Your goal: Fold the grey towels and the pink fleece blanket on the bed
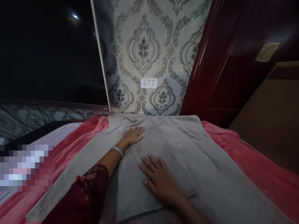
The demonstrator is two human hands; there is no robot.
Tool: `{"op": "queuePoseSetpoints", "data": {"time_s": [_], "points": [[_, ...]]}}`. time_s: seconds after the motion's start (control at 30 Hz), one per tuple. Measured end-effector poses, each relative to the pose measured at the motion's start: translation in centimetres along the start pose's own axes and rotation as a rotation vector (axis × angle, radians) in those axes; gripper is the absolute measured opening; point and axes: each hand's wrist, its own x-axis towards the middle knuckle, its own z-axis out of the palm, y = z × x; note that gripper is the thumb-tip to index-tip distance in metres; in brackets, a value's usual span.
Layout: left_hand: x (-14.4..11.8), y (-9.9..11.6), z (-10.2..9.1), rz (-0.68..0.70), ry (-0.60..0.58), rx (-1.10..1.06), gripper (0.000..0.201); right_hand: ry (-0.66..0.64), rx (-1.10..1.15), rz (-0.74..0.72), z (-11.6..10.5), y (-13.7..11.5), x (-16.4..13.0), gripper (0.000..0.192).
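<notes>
Plainly, in the head view both hands lie palm down and unclenched on a gray cloth (217, 168), gripping nothing that shows; the cloth is spread over a red blanket (257, 168) that shows along both its sides, with a folded layer (140, 180) of gray down its middle; the left hand (134, 136), fingers stretched out, rests near the far end, beside some wrinkles, a bracelet (116, 151) on its wrist and a dark red sleeve (86, 189) further back; the right hand (161, 183) is nearer, its fingers slightly parted on the folded layer; a striped cloth (60, 133) shows at the left; beyond stand patterned wallpaper (143, 49) bearing a paper label (149, 82) marked 277, a dark screen (51, 56) to the left, and a glossy dark red panel (224, 62) to the right.
</notes>
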Motion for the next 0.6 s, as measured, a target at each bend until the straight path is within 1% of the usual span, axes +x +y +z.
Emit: {"op": "queuePoseSetpoints", "data": {"time_s": [0.07, 0.13, 0.3, 0.37, 0.47, 0.53, 0.6], "points": [[0.6, -0.6, 0.4, -0.038, 0.006, -0.008, 0.063, 0.0, 0.01, -0.005, 0.1, 0.2, 0.0, 0.063], [0.9, -1.0, 0.8, -0.043, 0.012, -0.01, 0.064, -0.005, 0.02, -0.005, 0.0, 0.3, 0.1, 0.063], [0.8, -0.9, 1.1, -0.044, -0.003, -0.004, 0.064, -0.06, 0.067, -0.014, -0.5, -0.2, -0.2, 0.061], [0.6, -0.7, 0.9, -0.046, -0.009, 0.003, 0.064, -0.096, 0.107, -0.04, -0.4, -0.8, -1.2, 0.062], [0.2, -0.1, 0.2, -0.047, -0.006, 0.019, 0.063, -0.148, 0.201, -0.085, -0.5, -2.3, -3.9, 0.066], [-0.1, 0.6, -0.4, -0.046, 0.003, 0.031, 0.062, -0.191, 0.29, -0.117, -1.1, -3.2, -5.8, 0.067], [-0.5, 1.6, -0.9, -0.03, -0.001, 0.036, 0.06, -0.229, 0.398, -0.141, -2.2, -3.7, -7.1, 0.059]]}}
